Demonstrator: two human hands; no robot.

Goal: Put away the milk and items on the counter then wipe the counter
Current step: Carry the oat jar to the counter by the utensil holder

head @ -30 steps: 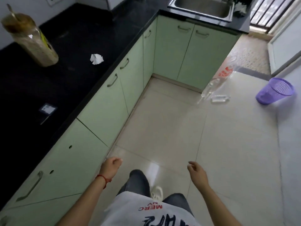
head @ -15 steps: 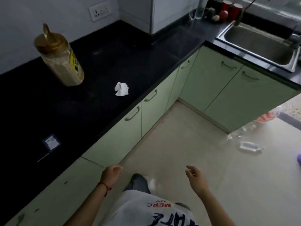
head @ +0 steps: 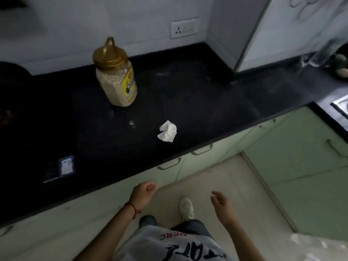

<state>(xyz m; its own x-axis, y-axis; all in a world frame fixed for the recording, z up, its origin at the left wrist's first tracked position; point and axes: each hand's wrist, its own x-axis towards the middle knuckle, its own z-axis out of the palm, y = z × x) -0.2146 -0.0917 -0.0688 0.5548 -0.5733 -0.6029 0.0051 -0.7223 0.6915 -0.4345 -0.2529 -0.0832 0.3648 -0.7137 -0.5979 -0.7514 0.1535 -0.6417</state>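
On the black counter [head: 197, 102] stands a clear jar of pale grains [head: 117, 80] with a gold handled lid, near the back wall. A crumpled white tissue [head: 167, 131] lies closer to the front edge, right of the jar. A small flat packet [head: 66, 165] lies at the counter's left front. My left hand [head: 144, 193] hangs below the counter edge, fingers curled and holding nothing. To its right, over the floor, my right hand [head: 221, 203] is loosely open and holds nothing. No milk is in view.
Pale green cabinet doors [head: 188, 162] with handles run under the counter and turn the corner at right. A sink edge [head: 340, 107] shows at far right. A wall socket [head: 185, 27] sits above the counter. Clear plastic [head: 316, 243] lies on the tiled floor.
The view has swung left and up toward the counter, bringing the jar and tissue to the centre. Both hands stay low and hold nothing.
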